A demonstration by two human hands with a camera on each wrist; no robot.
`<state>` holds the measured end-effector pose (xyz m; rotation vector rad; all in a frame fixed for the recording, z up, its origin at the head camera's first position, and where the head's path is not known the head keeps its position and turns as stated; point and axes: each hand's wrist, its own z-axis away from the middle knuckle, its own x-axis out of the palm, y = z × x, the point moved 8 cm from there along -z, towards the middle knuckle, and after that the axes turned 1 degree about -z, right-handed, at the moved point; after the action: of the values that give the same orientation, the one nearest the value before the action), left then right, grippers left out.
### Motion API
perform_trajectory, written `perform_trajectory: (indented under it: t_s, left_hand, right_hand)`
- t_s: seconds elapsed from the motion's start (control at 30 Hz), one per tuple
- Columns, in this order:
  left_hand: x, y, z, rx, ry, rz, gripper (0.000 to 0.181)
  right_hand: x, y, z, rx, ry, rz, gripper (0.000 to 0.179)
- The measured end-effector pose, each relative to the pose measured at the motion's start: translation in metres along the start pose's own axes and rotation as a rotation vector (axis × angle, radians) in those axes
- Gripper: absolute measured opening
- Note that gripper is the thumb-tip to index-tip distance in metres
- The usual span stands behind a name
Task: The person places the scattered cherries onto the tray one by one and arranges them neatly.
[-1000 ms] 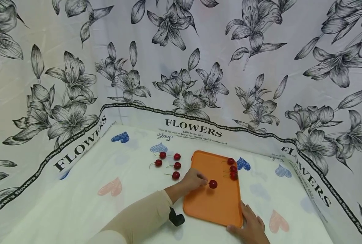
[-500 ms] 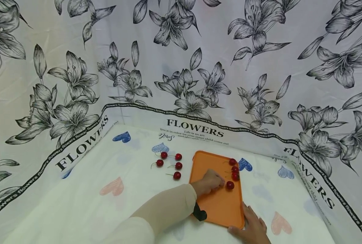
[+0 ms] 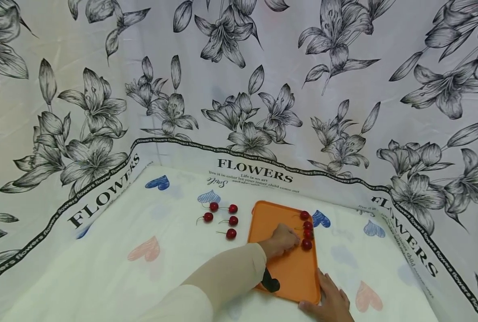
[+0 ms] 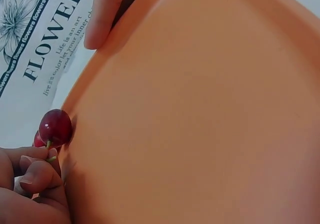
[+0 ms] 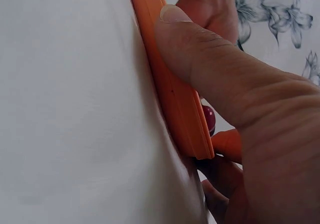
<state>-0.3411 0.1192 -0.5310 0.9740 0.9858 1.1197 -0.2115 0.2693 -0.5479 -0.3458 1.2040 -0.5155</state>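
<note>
My left hand (image 3: 281, 240) reaches over an orange tray (image 3: 297, 281) and pinches a red cherry (image 3: 306, 244) by its green stem. In the left wrist view that cherry (image 4: 55, 127) hangs at the fingertips close to the tray's side, with another red cherry partly hidden behind it. Three more cherries (image 3: 304, 215) line the tray's right side, just beyond the held one. At the tray's near right corner, my right hand (image 3: 330, 299) grips the rim, its thumb (image 5: 195, 48) pressed against the outer wall and the fingers along the other side.
Several cherries (image 3: 231, 234) with stems lie on the white, heart-printed cloth (image 3: 174, 250) left of the tray. A flower-printed curtain (image 3: 239, 112) rises behind and on both sides. A black strap piece (image 3: 270, 281) hangs below the left sleeve (image 3: 231, 268), over the tray.
My left hand has carried the cherry rightward across the tray, beside the row at its right side. The right hand has stayed at the tray's corner.
</note>
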Motion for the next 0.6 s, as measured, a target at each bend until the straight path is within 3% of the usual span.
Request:
perform_trajectory:
  t_s: [0.23,0.6]
  left_hand:
    - [0.005,-0.003,-0.004,-0.038,0.067,-0.054,0.016]
    - [0.005,0.002,-0.012,-0.076,0.115,-0.085,0.013]
  right_hand:
    - [0.004,0.003,-0.001,0.0,-0.003,0.005,0.137]
    - [0.0,0.001,-0.001,-0.005,0.011,0.0,0.137]
